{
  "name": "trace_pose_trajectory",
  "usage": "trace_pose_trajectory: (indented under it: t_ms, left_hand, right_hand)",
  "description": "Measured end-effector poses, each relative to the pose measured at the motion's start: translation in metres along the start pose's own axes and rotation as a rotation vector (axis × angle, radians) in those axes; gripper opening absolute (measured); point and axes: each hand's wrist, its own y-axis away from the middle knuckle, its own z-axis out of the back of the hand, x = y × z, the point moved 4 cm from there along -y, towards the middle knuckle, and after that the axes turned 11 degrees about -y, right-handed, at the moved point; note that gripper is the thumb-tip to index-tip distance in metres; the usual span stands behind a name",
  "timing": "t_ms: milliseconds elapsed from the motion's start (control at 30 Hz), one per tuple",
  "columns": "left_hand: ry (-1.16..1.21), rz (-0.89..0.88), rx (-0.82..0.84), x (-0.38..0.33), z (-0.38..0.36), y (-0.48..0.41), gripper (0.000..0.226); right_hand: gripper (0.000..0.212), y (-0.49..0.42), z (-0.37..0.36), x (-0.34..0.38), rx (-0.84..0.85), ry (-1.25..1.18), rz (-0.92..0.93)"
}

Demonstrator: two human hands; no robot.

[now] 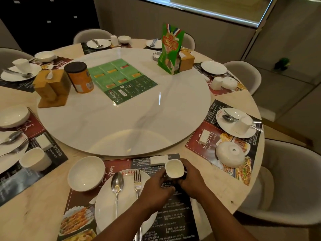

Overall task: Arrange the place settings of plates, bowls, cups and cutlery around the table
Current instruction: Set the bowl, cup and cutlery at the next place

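Both hands hold a small white cup [174, 168] upright over the near placemat [175, 216]. My left hand [156, 190] grips its lower left side and my right hand [192, 180] wraps its right side. To the left lies a white plate [106, 206] with a spoon [117, 186] and a fork [137, 181] on it. A white bowl [86, 173] stands upright beyond the plate's left edge. A white folded napkin block [159, 160] rests just behind the cup.
A white turntable [125, 122] fills the table's middle, carrying a green menu [121, 80], an orange can [79, 77], wooden holders [52, 87] and a green stand-up card [171, 49]. Other settings ring the table; the right one has an upturned bowl [231, 154]. Padded chairs stand around.
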Motion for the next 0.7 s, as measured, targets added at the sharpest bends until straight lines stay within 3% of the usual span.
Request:
trace_pose_trajectory:
  t_ms: [700]
  left_hand:
    - [0.03, 0.021, -0.006, 0.0005, 0.0003, 0.0026, 0.075]
  right_hand:
    - [0.063, -0.0014, -0.0044, -0.001, -0.011, 0.016, 0.021]
